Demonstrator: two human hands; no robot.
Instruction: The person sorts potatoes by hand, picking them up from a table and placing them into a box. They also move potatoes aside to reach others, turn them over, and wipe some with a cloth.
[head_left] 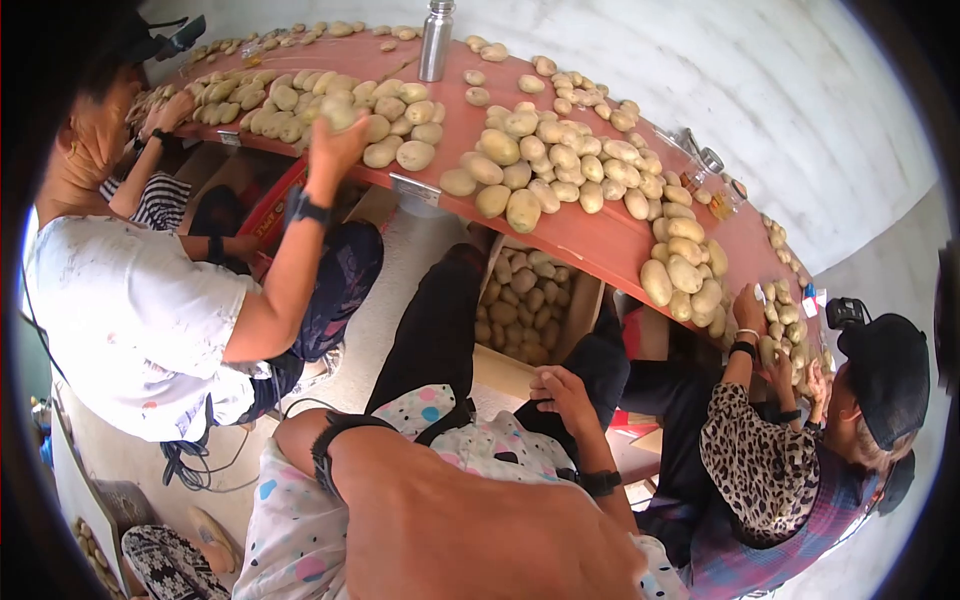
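Note:
My right hand (562, 392) rests on my dark-trousered thigh with the fingers loosely curled and nothing in it; a black watch (600, 483) sits on its wrist. My left forearm fills the bottom middle, with a black band (330, 445) round it. Past the band my left hand (292, 430) bends down out of sight, so its fingers are hidden. Above my knees a long red table (590, 240) carries several heaps of potatoes (530, 170). An open box of potatoes (520, 300) stands under the table in front of my legs.
A person in a white shirt (130, 320) on the left lifts a potato (338, 115) off the table. On the right a person in a leopard-print top (760, 460) handles potatoes. A steel bottle (436, 40) stands at the table's far edge. A striped sleeve (160, 195) shows far left.

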